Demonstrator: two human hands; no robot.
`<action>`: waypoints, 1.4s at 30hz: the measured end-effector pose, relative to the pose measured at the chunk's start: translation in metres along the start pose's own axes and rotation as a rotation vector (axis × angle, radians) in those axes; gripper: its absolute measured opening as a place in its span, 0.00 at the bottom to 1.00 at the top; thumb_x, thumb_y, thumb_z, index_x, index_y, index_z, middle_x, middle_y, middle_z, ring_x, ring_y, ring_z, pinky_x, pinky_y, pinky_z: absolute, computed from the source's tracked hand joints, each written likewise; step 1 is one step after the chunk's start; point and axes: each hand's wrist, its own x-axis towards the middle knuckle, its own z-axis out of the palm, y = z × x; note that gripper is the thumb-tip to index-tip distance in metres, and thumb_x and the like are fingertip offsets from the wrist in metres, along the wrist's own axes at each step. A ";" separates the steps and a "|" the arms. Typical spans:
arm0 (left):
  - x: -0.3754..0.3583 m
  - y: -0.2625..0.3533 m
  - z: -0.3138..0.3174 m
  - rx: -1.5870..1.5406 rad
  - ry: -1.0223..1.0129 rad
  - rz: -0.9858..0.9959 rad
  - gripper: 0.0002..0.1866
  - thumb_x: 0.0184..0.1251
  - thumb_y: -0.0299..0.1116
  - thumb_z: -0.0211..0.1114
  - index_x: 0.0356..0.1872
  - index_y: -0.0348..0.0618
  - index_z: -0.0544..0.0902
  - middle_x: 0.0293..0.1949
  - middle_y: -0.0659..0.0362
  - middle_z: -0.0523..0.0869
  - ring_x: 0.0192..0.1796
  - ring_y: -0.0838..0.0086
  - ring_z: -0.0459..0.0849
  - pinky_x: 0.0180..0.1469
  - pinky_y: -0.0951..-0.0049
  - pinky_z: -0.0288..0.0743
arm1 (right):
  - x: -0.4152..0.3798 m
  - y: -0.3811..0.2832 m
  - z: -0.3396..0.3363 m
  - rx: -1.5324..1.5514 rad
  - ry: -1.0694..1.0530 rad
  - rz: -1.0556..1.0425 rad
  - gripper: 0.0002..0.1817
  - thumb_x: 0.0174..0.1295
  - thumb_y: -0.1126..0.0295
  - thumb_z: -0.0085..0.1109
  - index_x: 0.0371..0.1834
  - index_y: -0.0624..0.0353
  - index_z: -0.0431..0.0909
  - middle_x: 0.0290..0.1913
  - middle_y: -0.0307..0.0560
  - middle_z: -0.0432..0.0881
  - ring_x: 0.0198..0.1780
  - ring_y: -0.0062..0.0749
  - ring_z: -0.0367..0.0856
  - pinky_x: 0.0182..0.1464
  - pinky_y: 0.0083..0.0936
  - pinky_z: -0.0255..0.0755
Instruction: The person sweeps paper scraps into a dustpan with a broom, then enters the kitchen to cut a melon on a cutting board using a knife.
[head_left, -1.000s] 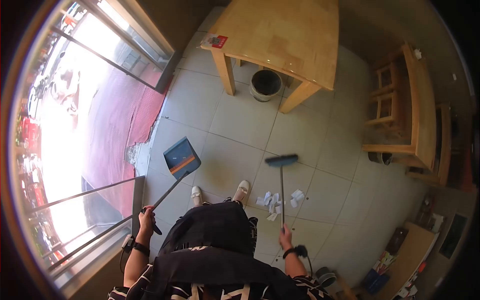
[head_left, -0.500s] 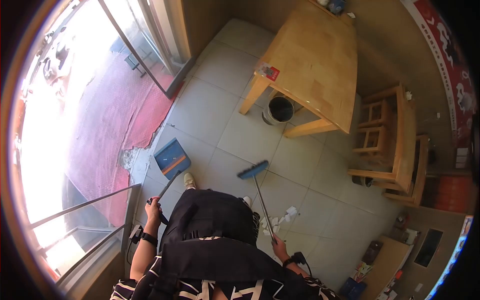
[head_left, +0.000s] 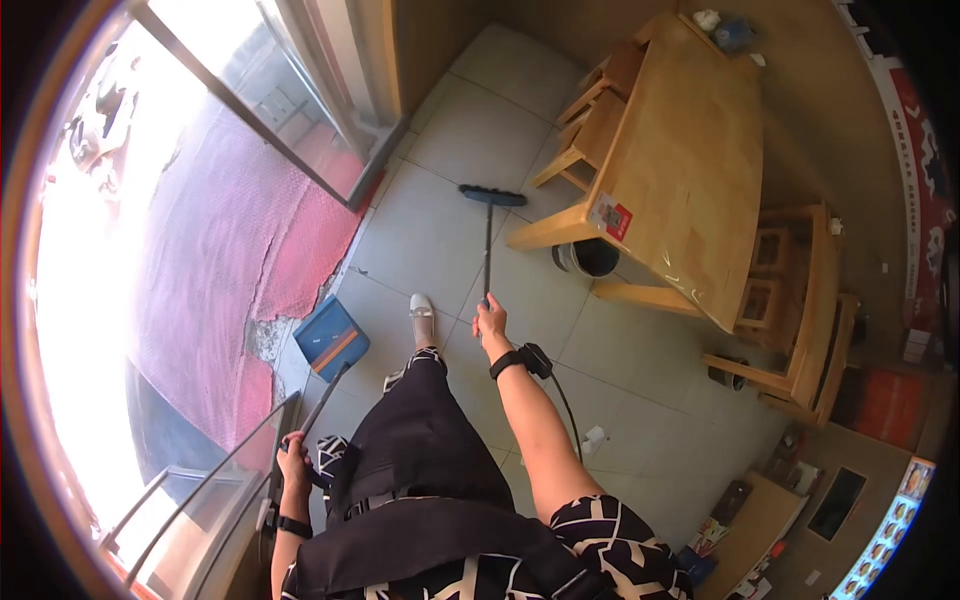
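Observation:
My right hand [head_left: 490, 322] is closed round the handle of a broom [head_left: 492, 197], and its blue head with dark bristles is out ahead of me near the wooden table's leg. At the lower left, my left hand [head_left: 293, 457] grips the dark handle of a long-handled dustpan [head_left: 331, 338]. The blue pan, with an orange stripe across it, is by the doorway edge, and a few small light bits show in it. White crumpled paper scraps [head_left: 595, 438] lie on the tiles to the right of my right forearm.
A wooden table [head_left: 680, 170] with stools [head_left: 597, 130] stands ahead on the right, a bucket [head_left: 590, 258] beneath it. More wooden furniture [head_left: 790, 310] is at the right wall. A glass door [head_left: 290, 110] opens onto red matting [head_left: 300, 250] at left.
My right arm has stretched forward, carrying the broom head ahead toward the table's left side. One foot has stepped forward. The dustpan stays near the doorway in my left hand.

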 end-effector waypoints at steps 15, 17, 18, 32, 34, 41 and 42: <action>0.024 0.077 0.051 0.061 0.098 -0.122 0.07 0.60 0.32 0.52 0.34 0.42 0.74 0.15 0.67 0.65 0.12 0.85 0.61 0.13 0.85 0.56 | 0.071 -0.042 0.016 0.497 0.051 0.295 0.27 0.62 0.65 0.45 0.63 0.25 0.51 0.17 0.37 0.63 0.13 0.19 0.58 0.15 0.15 0.57; 0.027 0.084 0.057 0.053 0.087 -0.135 0.07 0.60 0.32 0.52 0.35 0.42 0.74 0.15 0.67 0.65 0.12 0.85 0.61 0.13 0.85 0.56 | 0.035 -0.045 0.026 0.560 -0.011 0.343 0.26 0.63 0.64 0.45 0.63 0.27 0.52 0.18 0.36 0.63 0.14 0.17 0.58 0.16 0.14 0.56; 0.030 0.087 0.061 0.068 0.079 -0.153 0.07 0.60 0.34 0.53 0.35 0.43 0.74 0.14 0.68 0.63 0.12 0.85 0.60 0.14 0.85 0.55 | 0.022 -0.045 0.024 0.565 -0.005 0.344 0.26 0.63 0.64 0.45 0.63 0.27 0.52 0.18 0.36 0.63 0.14 0.17 0.58 0.16 0.14 0.56; 0.040 0.115 0.091 0.140 -0.099 -0.077 0.07 0.61 0.33 0.52 0.34 0.41 0.74 0.13 0.68 0.64 0.11 0.85 0.60 0.12 0.85 0.55 | 0.118 -0.071 0.016 0.564 0.056 0.338 0.24 0.62 0.63 0.45 0.57 0.15 0.55 0.19 0.35 0.63 0.14 0.14 0.58 0.15 0.12 0.57; 0.041 0.113 0.088 0.166 -0.143 -0.050 0.07 0.61 0.33 0.52 0.35 0.41 0.74 0.13 0.68 0.64 0.11 0.85 0.61 0.12 0.85 0.55 | 0.080 -0.048 0.011 0.512 0.000 0.366 0.25 0.62 0.63 0.45 0.59 0.17 0.54 0.19 0.35 0.63 0.14 0.15 0.58 0.15 0.12 0.57; 0.077 0.123 0.089 0.341 -0.215 -0.006 0.07 0.61 0.32 0.52 0.33 0.42 0.76 0.14 0.68 0.65 0.13 0.85 0.62 0.13 0.84 0.56 | -0.021 0.029 0.024 0.241 -0.085 0.327 0.28 0.60 0.66 0.46 0.64 0.31 0.52 0.15 0.38 0.64 0.11 0.20 0.60 0.12 0.18 0.59; 0.089 0.120 0.087 0.354 -0.235 -0.004 0.07 0.60 0.32 0.52 0.33 0.42 0.76 0.14 0.69 0.65 0.13 0.85 0.62 0.14 0.84 0.56 | -0.032 0.042 0.020 0.270 -0.080 0.317 0.28 0.60 0.66 0.46 0.64 0.31 0.52 0.15 0.38 0.64 0.11 0.20 0.60 0.12 0.18 0.59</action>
